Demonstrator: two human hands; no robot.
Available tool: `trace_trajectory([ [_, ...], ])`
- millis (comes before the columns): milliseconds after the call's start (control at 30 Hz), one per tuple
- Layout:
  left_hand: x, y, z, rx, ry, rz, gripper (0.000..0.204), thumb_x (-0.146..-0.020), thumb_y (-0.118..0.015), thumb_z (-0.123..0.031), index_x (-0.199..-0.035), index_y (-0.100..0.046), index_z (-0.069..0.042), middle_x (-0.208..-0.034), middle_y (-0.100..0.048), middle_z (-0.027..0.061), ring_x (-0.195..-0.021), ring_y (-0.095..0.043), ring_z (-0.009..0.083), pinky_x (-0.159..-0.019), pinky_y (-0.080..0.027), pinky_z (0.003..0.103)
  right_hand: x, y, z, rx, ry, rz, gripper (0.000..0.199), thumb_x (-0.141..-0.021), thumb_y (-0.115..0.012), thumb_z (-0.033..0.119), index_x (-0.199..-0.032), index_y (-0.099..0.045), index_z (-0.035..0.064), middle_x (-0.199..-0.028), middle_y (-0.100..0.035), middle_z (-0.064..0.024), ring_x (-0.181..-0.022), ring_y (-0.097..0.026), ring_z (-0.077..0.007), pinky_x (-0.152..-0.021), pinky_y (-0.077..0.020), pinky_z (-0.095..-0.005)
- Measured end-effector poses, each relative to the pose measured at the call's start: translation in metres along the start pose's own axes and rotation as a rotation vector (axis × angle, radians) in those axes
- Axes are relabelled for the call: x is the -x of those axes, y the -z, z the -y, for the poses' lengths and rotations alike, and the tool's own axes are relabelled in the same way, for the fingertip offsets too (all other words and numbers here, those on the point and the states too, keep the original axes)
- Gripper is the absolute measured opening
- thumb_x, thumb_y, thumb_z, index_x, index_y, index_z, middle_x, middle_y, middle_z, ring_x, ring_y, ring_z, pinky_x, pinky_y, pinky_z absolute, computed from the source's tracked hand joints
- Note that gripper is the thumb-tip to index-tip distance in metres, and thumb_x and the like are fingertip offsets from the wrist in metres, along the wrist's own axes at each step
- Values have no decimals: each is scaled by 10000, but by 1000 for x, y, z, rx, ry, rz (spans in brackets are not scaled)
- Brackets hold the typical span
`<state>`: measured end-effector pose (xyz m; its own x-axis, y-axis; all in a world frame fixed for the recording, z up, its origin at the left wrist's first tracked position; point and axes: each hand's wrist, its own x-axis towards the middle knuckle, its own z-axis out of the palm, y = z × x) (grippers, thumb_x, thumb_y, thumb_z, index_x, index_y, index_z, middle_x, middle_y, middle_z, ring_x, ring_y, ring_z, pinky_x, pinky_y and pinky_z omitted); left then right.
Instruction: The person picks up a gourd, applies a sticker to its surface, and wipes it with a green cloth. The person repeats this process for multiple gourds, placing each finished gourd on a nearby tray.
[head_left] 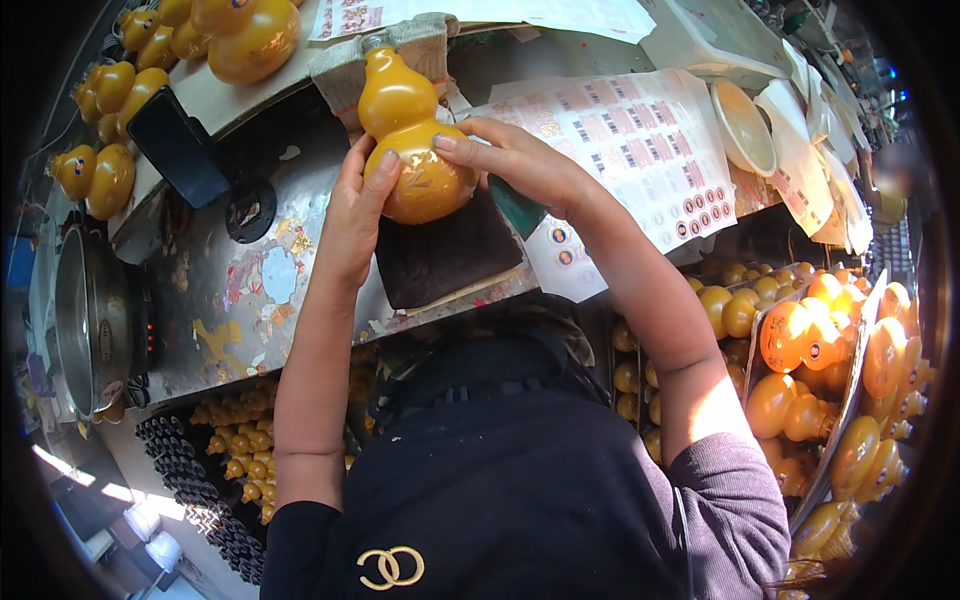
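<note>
Between my two hands is a glossy yellow gourd-shaped bottle point(405, 95), its neck pointing away from me and tipped a little to the left. My left hand point(358, 190) holds the lower bulb from the left, thumb on the front. From the right, my right hand point(520, 165) grips the same bulb, thumb laid across it. A flat green piece point(515, 208) shows beneath the right hand; how it is held is hidden. Below the bottle lies a dark folded cloth point(440, 260). A grey cloth point(335, 78) is behind the bottle's neck.
Printed label sheets point(630, 150) spread to the right, beside a cream bowl point(743, 128). At the left stand a phone point(178, 148) and a metal pan point(88, 320). More gourd bottles point(245, 45) sit at the far left; others fill a crate point(800, 400) at the right.
</note>
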<state>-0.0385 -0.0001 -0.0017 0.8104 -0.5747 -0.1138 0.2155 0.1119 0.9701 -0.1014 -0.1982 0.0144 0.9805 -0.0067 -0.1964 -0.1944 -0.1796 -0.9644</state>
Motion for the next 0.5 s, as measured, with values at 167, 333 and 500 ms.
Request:
trace_trajectory([
  [167, 2, 0, 4, -37, -40, 7, 712, -967, -492, -464, -1441, -292, 29, -1381, -440, 143, -1284, -418, 189, -1085, -293, 300, 5, -10, -4, -166, -36, -57, 592, -910, -555, 522, -1217, -551, 16, -888, -543, 7, -727, -434, -55, -638, -361, -193],
  [333, 0, 3, 9, -42, -67, 13, 693, -992, -411, -494, -1438, -302, 25, -1391, -437, 134, -1294, -411, 189, -1090, -284, 300, 7, -13, -9, -220, -48, -82, 604, -932, -513, 532, -1243, -541, 14, -957, -564, -28, -819, -462, -82, -713, -379, -213],
  [500, 7, -4, 12, -23, -126, -50, 647, -1009, -367, -476, -1438, -313, 6, -1379, -453, 131, -1289, -419, 187, -1091, -293, 311, 14, -13, 2, -215, -122, -86, 693, -910, -530, 572, -1275, -530, -17, -1139, -610, -120, -1053, -547, -162, -912, -420, -267],
])
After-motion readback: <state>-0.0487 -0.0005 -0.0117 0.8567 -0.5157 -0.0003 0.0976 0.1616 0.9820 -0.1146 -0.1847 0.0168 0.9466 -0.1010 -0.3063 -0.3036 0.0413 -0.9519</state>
